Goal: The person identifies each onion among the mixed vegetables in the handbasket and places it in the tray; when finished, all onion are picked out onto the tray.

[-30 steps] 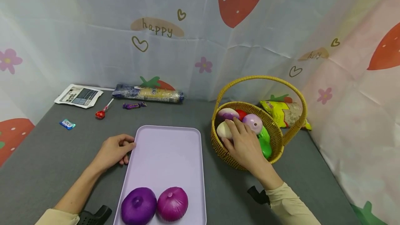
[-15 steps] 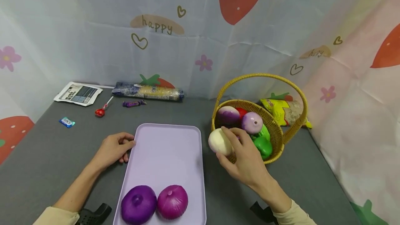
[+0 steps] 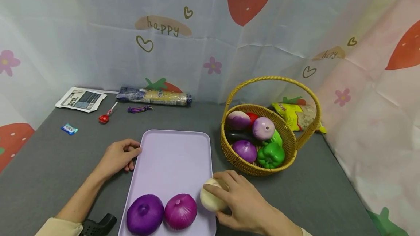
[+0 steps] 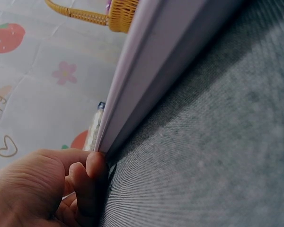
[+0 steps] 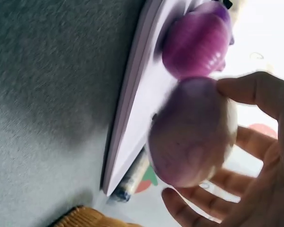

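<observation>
My right hand (image 3: pixel 244 201) grips a round white-and-purple turnip (image 3: pixel 212 195) over the right edge of a pale lilac tray (image 3: pixel 175 156). In the right wrist view the turnip (image 5: pixel 191 135) sits between thumb and fingers, and its purple side shows. My left hand (image 3: pixel 118 157) pinches the tray's left rim, as the left wrist view also shows at the tray's edge (image 4: pixel 146 85). At the near end of the tray lie a dark purple round vegetable (image 3: pixel 145 215) and a magenta onion (image 3: pixel 180 211), side by side.
Right of the tray stands a yellow wicker basket (image 3: pixel 291 156) with a tall handle, holding a green pepper (image 3: pixel 271 155), a purple onion (image 3: pixel 244 150) and several other vegetables. Behind it leans a yellow bag (image 3: pixel 290 114). A long packet (image 3: pixel 154 96), a lollipop (image 3: pixel 104 119) and sweets lie at the back left.
My right hand has taken the turnip out of the basket and carried it left and nearer to the tray's right edge. The left hand has stayed at the tray's rim.
</observation>
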Action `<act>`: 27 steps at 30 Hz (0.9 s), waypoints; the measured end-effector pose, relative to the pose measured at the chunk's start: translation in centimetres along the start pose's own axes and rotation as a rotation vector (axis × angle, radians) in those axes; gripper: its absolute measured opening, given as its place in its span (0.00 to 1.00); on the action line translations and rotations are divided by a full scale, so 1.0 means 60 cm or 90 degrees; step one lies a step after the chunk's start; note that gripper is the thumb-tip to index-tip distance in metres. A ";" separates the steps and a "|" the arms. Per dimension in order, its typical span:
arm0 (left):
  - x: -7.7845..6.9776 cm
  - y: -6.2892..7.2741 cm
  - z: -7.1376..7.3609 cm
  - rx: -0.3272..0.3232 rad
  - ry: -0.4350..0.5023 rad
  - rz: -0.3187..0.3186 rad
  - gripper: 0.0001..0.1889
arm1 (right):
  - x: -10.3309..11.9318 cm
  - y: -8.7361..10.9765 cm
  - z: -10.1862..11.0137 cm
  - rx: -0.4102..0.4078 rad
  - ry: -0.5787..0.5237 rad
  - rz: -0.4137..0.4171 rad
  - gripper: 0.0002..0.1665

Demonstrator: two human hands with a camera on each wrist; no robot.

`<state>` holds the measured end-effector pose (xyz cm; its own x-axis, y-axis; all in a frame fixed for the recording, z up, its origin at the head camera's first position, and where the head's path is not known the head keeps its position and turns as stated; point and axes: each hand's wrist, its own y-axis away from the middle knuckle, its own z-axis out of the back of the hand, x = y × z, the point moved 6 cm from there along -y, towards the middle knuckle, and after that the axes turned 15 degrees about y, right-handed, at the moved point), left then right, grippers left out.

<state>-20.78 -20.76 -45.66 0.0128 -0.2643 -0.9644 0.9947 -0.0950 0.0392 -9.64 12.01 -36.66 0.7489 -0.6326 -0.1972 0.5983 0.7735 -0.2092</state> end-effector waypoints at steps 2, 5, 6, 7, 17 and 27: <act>0.000 0.000 0.000 -0.001 -0.001 0.000 0.16 | 0.008 0.001 -0.004 0.030 -0.008 0.029 0.39; 0.000 0.000 0.000 -0.002 -0.001 0.000 0.16 | 0.019 0.001 -0.009 0.063 -0.020 0.067 0.41; 0.001 0.000 0.000 -0.001 -0.002 -0.001 0.16 | 0.022 0.001 -0.010 0.064 -0.020 0.078 0.41; 0.001 -0.001 0.000 -0.002 -0.001 -0.002 0.16 | 0.024 0.001 -0.011 0.064 -0.021 0.087 0.41; 0.001 0.001 -0.001 0.000 0.002 -0.009 0.16 | 0.034 -0.001 -0.018 0.105 -0.074 0.118 0.37; 0.001 0.001 -0.001 0.002 0.011 -0.010 0.17 | 0.033 0.000 -0.022 0.119 -0.084 0.125 0.41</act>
<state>-20.74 -20.74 -45.70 -0.0015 -0.2463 -0.9692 0.9945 -0.1017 0.0243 -8.53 10.71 -38.30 0.8788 -0.4691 -0.0878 0.4712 0.8820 0.0035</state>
